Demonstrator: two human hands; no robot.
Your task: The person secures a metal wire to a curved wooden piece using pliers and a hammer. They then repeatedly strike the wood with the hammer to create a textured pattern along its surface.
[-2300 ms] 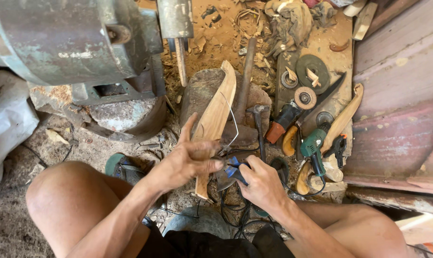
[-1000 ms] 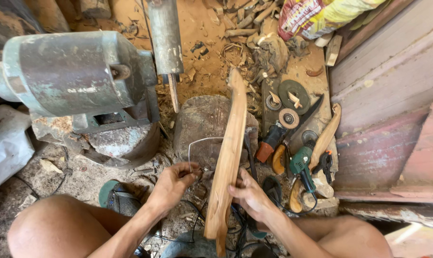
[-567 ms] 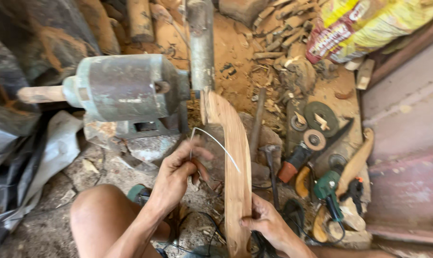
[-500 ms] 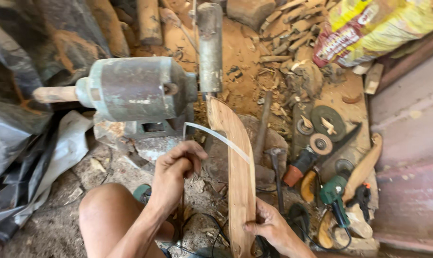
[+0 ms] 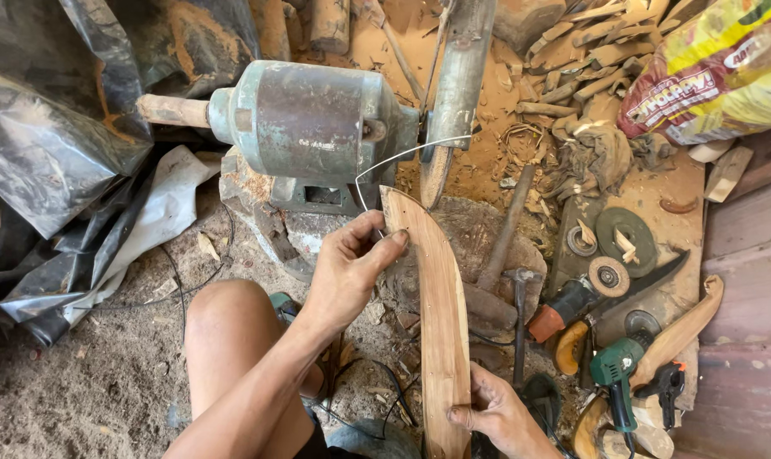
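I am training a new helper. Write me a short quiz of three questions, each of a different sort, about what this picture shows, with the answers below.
1. True or false: the left hand pinches a thin wire at the upper tip of the curved wooden piece.
2. Which part of the wooden piece does the right hand grip? A) the upper tip B) the middle C) the lower end
3. Fill in: the hammer lies to the ____ of the wooden piece in the picture.

Key
1. True.
2. C: the lower end, near the bottom edge of the picture.
3. Right, near the green power drill.
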